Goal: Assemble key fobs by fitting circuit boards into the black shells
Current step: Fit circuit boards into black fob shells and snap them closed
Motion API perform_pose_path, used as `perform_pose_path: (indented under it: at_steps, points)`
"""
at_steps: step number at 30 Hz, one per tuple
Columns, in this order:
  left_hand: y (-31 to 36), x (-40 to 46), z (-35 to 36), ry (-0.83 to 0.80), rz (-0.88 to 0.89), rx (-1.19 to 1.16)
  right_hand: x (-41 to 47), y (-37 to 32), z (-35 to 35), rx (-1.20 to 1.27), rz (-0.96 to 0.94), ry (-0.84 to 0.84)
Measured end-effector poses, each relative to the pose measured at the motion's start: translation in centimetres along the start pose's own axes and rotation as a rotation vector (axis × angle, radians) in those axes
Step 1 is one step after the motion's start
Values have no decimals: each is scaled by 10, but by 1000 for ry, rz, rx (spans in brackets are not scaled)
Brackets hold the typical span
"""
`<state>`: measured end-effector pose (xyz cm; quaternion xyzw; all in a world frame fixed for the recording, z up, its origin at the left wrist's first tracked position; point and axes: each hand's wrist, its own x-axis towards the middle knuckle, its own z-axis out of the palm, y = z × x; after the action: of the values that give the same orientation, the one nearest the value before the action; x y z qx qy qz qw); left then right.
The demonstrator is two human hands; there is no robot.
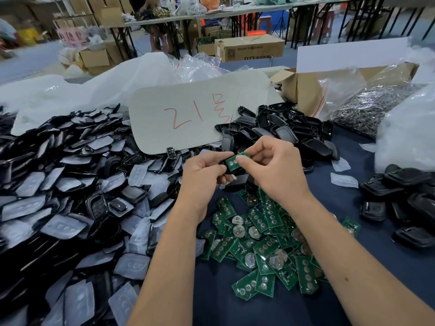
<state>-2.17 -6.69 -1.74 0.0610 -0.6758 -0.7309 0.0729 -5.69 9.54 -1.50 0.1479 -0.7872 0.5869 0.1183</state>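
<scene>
circuit board (233, 161) | right hand (275, 165) pinches it | left hand (204, 170) grips black shell (223, 166)

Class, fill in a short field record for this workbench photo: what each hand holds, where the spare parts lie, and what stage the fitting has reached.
left hand: grips a black shell, mostly hidden by the fingers
right hand: pinches a green circuit board over the shell
stage: board at the shell, not clearly seated
loose circuit boards: heaped on the dark blue table cover, under the forearms
wrapped shell pile: to the person's left
unwrapped shell pile: beyond the hands
white card: red marks, behind the hands
</scene>
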Motion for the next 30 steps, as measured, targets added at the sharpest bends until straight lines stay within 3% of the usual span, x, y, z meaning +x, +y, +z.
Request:
perform_pose_path:
  at_steps: [10,14,18,24,30]
  points:
    - [-3,-2,-4,45,133,189,1,1,-2,-155,87,24]
    - [-2,-1,-10,13,133,202,2,5,-4,-104,132,-80]
    - [0,0,-16,-37,31,93,-1,4,2,168,164,-163]
    - [-2,2,-12,-12,-21,-6,-3,3,8,209,138,-119]
    - [0,-1,6,164,-27,-212,-1,-5,13,368,177,26]
